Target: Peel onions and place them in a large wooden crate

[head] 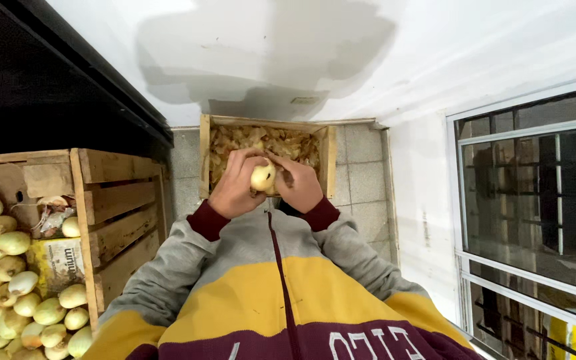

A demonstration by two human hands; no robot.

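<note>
1. The left hand [235, 190] grips a pale yellow peeled onion [263, 177] from the left side, with its fingers curled over the top of it.
2. The right hand [299, 185] closes on the same onion from the right, fingers bent narrow against its skin; whether it holds anything else, I cannot tell.
3. The onion sits between both hands, held in the air above the near edge of a wooden crate [329, 160] on the tiled floor [363, 180].
4. That far crate is filled with dry brown onion skins [235, 141], lying loose in a heap.
5. On the left stands a second wooden crate [111, 220], nearer and larger, piled with many peeled pale onions [8, 293]; a printed yellow bag [58, 263] lies among them.
6. Both arms wear a grey, yellow and maroon jacket [261, 287] with maroon cuffs.
7. On the right is a metal-framed glass door [535, 200]; a white wall [381, 60] rises beyond the far crate.
</note>
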